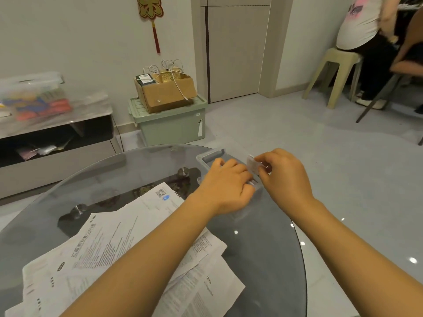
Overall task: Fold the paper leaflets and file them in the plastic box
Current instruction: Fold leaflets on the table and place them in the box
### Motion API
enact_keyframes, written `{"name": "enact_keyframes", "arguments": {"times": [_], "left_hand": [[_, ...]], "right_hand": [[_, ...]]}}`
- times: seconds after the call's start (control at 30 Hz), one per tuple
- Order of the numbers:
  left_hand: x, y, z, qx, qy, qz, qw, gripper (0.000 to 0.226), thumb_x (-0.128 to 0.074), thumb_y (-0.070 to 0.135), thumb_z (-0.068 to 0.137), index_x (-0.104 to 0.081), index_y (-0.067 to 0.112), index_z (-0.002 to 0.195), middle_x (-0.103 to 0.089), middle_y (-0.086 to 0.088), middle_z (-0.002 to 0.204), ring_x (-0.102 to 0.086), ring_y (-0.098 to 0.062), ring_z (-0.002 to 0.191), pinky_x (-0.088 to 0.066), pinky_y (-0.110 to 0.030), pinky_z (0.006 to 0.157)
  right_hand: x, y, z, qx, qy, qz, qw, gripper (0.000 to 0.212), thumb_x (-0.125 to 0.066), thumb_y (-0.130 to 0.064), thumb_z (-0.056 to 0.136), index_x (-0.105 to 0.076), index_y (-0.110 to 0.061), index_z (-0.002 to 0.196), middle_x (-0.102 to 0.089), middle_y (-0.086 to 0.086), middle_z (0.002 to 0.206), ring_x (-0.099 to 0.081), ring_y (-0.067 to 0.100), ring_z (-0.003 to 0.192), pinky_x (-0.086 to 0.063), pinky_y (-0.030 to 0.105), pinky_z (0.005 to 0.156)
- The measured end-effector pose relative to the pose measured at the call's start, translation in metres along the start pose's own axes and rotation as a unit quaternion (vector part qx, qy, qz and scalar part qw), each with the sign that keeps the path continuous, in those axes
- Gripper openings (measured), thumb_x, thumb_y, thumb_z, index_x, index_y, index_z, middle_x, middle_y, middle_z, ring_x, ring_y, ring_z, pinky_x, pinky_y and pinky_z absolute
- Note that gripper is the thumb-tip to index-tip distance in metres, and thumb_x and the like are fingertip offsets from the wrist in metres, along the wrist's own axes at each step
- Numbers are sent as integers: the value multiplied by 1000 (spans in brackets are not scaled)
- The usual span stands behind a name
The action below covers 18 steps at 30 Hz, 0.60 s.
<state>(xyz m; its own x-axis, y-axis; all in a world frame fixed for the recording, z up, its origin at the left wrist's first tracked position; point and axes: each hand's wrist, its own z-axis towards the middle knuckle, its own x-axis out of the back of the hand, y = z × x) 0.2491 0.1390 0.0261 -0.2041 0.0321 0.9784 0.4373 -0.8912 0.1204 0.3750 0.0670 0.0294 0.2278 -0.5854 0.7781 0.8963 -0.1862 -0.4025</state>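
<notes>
The right hand [283,172] pinches a small folded leaflet [253,164] over the clear plastic box [211,155] at the glass bench's [263,236] far edge. The left hand [225,188], fingers curled, rests on the box. Unfolded leaflets [119,248] lie near, beneath the left forearm.

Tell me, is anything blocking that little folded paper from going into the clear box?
Only the left hand, which rests on the plastic box beside the folded leaflet pinched by the right hand. Nothing else visible blocks it.
</notes>
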Motion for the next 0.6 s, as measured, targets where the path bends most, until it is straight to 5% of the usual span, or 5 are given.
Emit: {"name": "enact_keyframes", "arguments": {"times": [0.17, 0.3, 0.43, 0.6], "left_hand": [[-6, -6, -2, 4, 18, -28, 999, 79, -1, 43, 72, -65, 18, 110, -60, 2, 107, -45, -14, 103, -21, -33, 100], [-9, -6, -1, 19, 34, -55, 998, 74, -6, 41, 76, -61, 17, 119, -59, 1, 118, -46, -14, 111, -21, -31, 101], [-7, -5, -1, 26, 24, -67, 997, 64, -16, 36, 81, -53, 20, 130, -56, 2, 125, -46, -14, 114, -21, -29, 99], [-2, -1, 3, 43, -30, -45, 998, 66, -14, 37, 81, -47, 26, 137, -47, 4, 137, -41, -14, 119, -25, -33, 98]], "right_hand": [[-1, -4, 4, -29, -68, -50, 996, 24, -52, -13, 92, -69, -10, 108, -60, 10, 102, -54, 26, 99, -43, 31, 76], [5, -3, 8, -57, -130, -51, 989, 26, -49, -16, 93, -70, -17, 108, -50, 6, 107, -48, 23, 107, -40, 28, 77], [7, -2, 9, -69, -191, -37, 978, 33, -41, -11, 94, -68, -15, 112, -39, 4, 105, -52, 25, 96, -46, 34, 81], [9, 3, 7, -99, -119, 16, 988, 33, -40, -2, 90, -72, -10, 92, -46, 4, 99, -49, 17, 75, -38, 25, 65]]}}
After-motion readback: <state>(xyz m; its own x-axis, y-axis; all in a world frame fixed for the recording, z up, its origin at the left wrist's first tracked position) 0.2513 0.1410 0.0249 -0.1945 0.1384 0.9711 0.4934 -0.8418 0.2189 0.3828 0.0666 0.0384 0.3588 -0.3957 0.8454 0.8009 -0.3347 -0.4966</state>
